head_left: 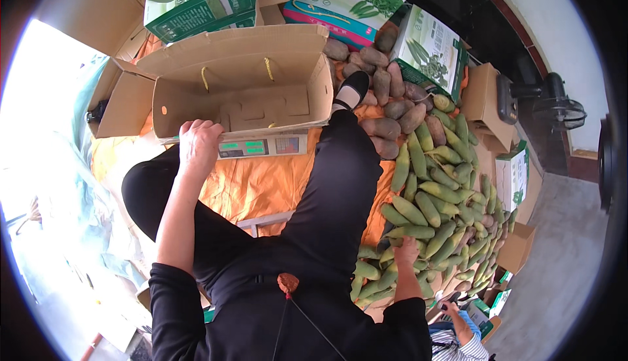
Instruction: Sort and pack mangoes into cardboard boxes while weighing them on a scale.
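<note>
An open cardboard box (245, 102) with yellow cord loops inside sits on a digital scale (261, 146), whose green display shows below the box's near edge. My left hand (200, 140) is closed over that near edge at its left end, fingers bent to the inside. On the right lies a big heap of long green radishes (443, 192). My right hand (406, 251) reaches into the heap's near left side, its fingers curled on a green radish (411, 232) that lies among the others; the fingertips are partly hidden.
Reddish-brown tubers (381, 127) lie beyond the radishes. Printed cartons (428, 50) stand at the back, more along the right side. An orange cloth (255, 184) covers the ground between my legs. A black fan (559, 106) is at far right. Another person (461, 341) works at lower right.
</note>
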Demonstrator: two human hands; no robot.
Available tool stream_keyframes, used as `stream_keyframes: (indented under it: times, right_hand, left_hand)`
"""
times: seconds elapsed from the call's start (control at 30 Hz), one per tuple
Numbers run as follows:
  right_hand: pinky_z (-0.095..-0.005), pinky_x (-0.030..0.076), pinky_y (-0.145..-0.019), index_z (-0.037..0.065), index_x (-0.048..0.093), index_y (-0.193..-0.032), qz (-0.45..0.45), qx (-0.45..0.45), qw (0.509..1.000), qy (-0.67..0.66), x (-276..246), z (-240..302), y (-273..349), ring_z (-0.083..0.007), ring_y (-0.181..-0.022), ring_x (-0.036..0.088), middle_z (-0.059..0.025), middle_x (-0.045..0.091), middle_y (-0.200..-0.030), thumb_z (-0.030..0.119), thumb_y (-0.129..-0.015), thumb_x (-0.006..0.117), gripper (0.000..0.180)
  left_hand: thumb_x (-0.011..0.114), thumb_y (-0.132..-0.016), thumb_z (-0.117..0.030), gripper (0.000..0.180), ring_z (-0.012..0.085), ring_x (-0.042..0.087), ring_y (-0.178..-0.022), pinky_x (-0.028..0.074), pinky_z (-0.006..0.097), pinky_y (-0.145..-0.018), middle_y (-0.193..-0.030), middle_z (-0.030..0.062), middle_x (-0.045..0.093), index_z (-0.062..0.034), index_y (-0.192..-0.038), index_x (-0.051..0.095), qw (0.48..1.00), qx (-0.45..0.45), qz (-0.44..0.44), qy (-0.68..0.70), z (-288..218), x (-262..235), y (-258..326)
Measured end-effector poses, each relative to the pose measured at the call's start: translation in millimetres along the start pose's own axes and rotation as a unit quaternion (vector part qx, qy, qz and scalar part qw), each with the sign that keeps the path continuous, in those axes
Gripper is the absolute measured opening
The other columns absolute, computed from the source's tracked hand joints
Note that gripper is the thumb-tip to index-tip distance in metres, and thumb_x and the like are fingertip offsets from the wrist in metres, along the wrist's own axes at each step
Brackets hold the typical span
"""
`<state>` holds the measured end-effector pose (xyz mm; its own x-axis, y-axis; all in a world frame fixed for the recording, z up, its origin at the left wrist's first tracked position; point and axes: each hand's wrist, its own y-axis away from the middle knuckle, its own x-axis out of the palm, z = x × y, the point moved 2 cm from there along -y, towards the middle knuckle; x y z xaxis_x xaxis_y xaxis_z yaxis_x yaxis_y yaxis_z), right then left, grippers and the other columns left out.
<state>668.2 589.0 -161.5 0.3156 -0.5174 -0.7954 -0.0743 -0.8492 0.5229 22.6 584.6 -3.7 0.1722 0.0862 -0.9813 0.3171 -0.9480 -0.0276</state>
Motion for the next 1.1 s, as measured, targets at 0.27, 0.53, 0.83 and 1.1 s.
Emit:
stream_keyframes:
  times: [0.27, 0.53, 0.83, 1.1]
  right_hand:
    - [-0.0423, 0.043, -0.085, 0.002, 0.053, -0.116, -0.348, -0.068, 0.858, -0.371, -143.8, 15.5, -43.4, -0.0346, -0.099, 0.052, -0.0156, 0.052, -0.111, 0.006, -0.071, 0.075, 0.05]
    - [-0.0326, 0.045, -0.093, -0.003, 0.05, -0.125, -0.377, -0.299, 0.627, -0.613, -402.4, 115.6, 3.7, -0.0197, -0.107, 0.056, -0.011, 0.052, -0.122, -0.005, -0.079, 0.066, 0.049]
    - [-0.0312, 0.048, -0.083, 0.003, 0.061, -0.105, -0.34, -0.476, 0.658, -0.475, -462.7, 317.6, 10.2, -0.0221, -0.092, 0.06, -0.01, 0.061, -0.099, 0.009, -0.068, 0.079, 0.042]
    - [-0.0386, 0.047, -0.088, 0.002, 0.065, -0.103, -0.131, -0.329, 0.88, -0.317, -385.0, 434.4, -24.0, -0.0306, -0.097, 0.06, -0.0161, 0.061, -0.104, 0.029, -0.074, 0.076, 0.041]
  left_hand:
    - [0.062, -0.072, -0.006, 0.006, 0.0229, 0.058, -0.089, 0.041, 0.039, -0.088, -0.077, 0.0037, 0.061, -0.0108, -0.076, 0.064, 0.999, 0.018, -0.025, -0.013, 3.2, 6.0, 0.8]
    - [0.068, -0.072, -0.011, 0.008, 0.0228, 0.058, -0.093, 0.041, 0.04, -0.088, -0.081, 0.0036, 0.063, -0.0103, -0.08, 0.066, 1.0, 0.005, -0.001, -0.023, 4.3, 5.9, 2.4]
    - [0.067, -0.072, -0.011, 0.008, 0.0229, 0.057, -0.093, 0.041, 0.04, -0.088, -0.081, 0.0032, 0.063, -0.0105, -0.079, 0.065, 1.0, 0.018, -0.006, -0.022, 4.4, 3.4, 4.6]
    - [0.064, -0.074, -0.012, 0.011, 0.0248, 0.056, -0.095, 0.041, 0.042, -0.087, -0.083, 0.0056, 0.063, -0.0078, -0.084, 0.065, 1.0, 0.002, 0.012, -0.02, 0.2, -0.4, 4.1]
